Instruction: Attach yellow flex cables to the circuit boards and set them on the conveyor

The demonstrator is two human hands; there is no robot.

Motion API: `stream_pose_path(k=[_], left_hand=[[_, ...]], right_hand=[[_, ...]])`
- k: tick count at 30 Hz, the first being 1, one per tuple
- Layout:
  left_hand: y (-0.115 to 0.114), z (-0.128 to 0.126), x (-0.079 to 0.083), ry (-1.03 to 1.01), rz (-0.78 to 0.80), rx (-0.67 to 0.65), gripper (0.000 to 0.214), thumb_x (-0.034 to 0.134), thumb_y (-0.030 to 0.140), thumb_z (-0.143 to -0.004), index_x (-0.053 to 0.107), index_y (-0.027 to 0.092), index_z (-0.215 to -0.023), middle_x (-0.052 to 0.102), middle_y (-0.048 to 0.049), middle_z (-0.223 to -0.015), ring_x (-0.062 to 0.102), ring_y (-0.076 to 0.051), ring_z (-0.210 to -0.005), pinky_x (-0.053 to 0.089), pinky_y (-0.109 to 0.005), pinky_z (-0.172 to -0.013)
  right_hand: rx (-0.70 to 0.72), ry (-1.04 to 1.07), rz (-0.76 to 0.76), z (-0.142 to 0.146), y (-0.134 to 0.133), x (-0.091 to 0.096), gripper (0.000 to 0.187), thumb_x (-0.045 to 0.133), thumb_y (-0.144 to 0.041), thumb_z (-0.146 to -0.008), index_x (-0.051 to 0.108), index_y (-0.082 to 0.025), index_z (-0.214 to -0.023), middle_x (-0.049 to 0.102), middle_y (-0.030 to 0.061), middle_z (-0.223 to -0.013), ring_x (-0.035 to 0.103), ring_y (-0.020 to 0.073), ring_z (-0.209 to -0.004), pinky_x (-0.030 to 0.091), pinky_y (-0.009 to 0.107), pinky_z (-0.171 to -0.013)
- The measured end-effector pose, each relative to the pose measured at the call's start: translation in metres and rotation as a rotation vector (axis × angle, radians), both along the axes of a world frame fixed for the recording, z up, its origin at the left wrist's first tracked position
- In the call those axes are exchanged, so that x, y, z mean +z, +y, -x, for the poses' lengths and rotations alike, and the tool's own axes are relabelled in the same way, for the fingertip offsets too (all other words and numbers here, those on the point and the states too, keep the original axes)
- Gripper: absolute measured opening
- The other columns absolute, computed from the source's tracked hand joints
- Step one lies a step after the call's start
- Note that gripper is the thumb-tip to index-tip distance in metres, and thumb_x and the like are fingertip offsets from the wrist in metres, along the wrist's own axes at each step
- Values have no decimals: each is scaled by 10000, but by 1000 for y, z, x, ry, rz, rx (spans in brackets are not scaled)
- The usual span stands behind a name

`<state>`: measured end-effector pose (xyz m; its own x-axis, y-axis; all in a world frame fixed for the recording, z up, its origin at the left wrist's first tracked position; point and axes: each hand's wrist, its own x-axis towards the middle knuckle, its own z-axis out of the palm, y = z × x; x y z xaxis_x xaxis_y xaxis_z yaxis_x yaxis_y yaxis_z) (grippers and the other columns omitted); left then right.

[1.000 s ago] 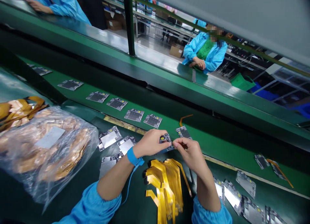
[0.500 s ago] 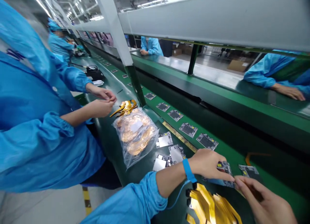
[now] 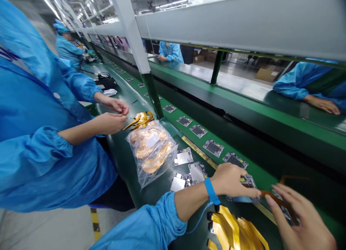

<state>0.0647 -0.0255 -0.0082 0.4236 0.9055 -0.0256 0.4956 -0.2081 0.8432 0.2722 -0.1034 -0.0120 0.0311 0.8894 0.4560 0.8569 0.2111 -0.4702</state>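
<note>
My left hand [image 3: 232, 179], with a blue wrist strap [image 3: 211, 191] on it, is closed on a circuit board [image 3: 248, 180] above the bench edge. An orange-brown flex cable [image 3: 278, 200] stretches from my left fingertips toward the right. My right hand [image 3: 302, 217] is open around this cable, thumb and fingers apart on either side; whether they touch it is hard to see. Below my left wrist lies a pile of yellow flex cables [image 3: 235, 228]. Several boards with silver plates [image 3: 183, 157] lie left of my left hand.
A row of circuit boards [image 3: 213, 148] lies on the green conveyor [image 3: 173, 116]. On the bench sits a clear bag of copper-coloured parts [image 3: 151, 145]. At left, a co-worker's hands [image 3: 113, 113] are near more flex cables [image 3: 140, 120]. A post [image 3: 129, 33] stands behind.
My right fingers have parted from their pinch beside my left fingertips and moved slightly right, exposing the flex cable. The boards on the conveyor have shifted slightly to the right.
</note>
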Motion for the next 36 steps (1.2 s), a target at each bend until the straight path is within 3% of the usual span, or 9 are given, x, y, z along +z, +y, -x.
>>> stream_pose_path(k=[2,4,7,10,14,21,27,31,36], left_hand=[[0,1,2,-74,3,114,530,769,643,-705,502,201,-583,453,36,-535,469,-131,-571,278,-278,-538],[0,0,2,-220,34,204,488,731,591,-770,493,195,-614,472,37,-566,456,-122,-575,291,-268,-537],[0,-2,1,-439,96,168,359,668,461,-850,531,180,-673,521,31,-625,475,-118,-609,343,-255,-567],[0,-5,0,-502,113,75,342,639,420,-879,532,172,-670,533,25,-637,484,-121,-625,352,-253,-575],[7,-1,-1,-633,135,118,242,633,396,-898,653,155,-888,674,-30,-820,601,-155,-740,459,-265,-675],[30,23,5,-879,136,451,273,693,367,-863,653,182,-1059,691,-81,-1056,654,-176,-885,517,-315,-827],[25,30,16,-890,116,423,215,683,358,-868,673,174,-979,694,-64,-942,656,-176,-824,531,-338,-828],[22,34,22,-843,118,383,199,662,362,-878,676,178,-954,693,-52,-828,677,-201,-828,538,-332,-776],[24,40,24,-727,82,341,168,645,342,-867,671,183,-913,693,-43,-793,676,-198,-775,527,-313,-706]], right_hand=[[-142,-39,-154,9,0,12,466,620,-560,-935,739,-150,-1122,702,204,-1211,646,392,-1150,465,535,-1021],[-244,30,-283,16,0,16,379,720,-520,-882,753,-152,-968,731,151,-956,685,298,-885,523,447,-872],[-112,318,-3,24,2,9,427,719,-563,-864,736,-154,-986,683,50,-731,576,163,-568,493,299,-575],[39,568,290,34,5,1,469,695,-615,-860,714,-159,-965,632,8,-650,529,140,-521,447,260,-499],[8,703,325,35,26,3,470,690,-644,-847,641,-181,-782,546,-26,-556,487,122,-503,403,239,-496],[-261,458,325,-25,96,-4,581,495,-731,-852,648,-173,-899,673,50,-695,626,185,-603,496,302,-586],[-242,187,482,-21,90,-41,375,779,-506,-685,731,-227,-930,742,39,-876,694,234,-768,512,342,-727],[-193,119,494,-7,91,-49,546,876,-435,-575,708,-244,-1059,676,75,-1191,673,285,-1070,499,342,-846],[-167,152,465,-5,92,-48,554,922,-424,-479,596,-249,-891,657,4,-927,667,255,-875,493,331,-743]])
